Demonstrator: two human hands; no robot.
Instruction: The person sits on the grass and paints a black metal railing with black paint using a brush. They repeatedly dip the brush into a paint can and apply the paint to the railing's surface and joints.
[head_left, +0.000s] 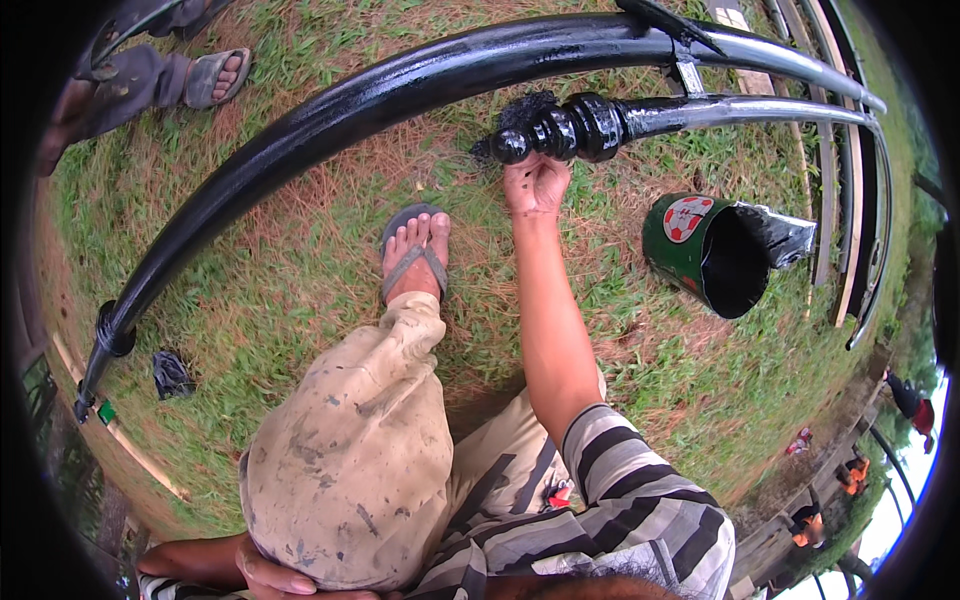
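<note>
My right hand (537, 185) is raised to the underside of a glossy black turned finial (553, 132) at the end of a metal pole. Its fingers curl up behind the finial, so whatever they hold is hidden. A rough, dark black mass (527, 107) shows just beyond the finial; I cannot tell whether it is a rag or a stain on the grass. The finial looks wet with black paint. At the lower edge, my left hand (272, 575) lies against my paint-spotted trouser knee, with nothing visible in it.
A thick curved black pole (330, 115) arches overhead of the finial, joined by a bracket (688, 75). A green can (678, 245) with black inside stands to the right. Another person's sandalled foot (218, 78) is at upper left. A black plastic bag (172, 374) lies on the grass.
</note>
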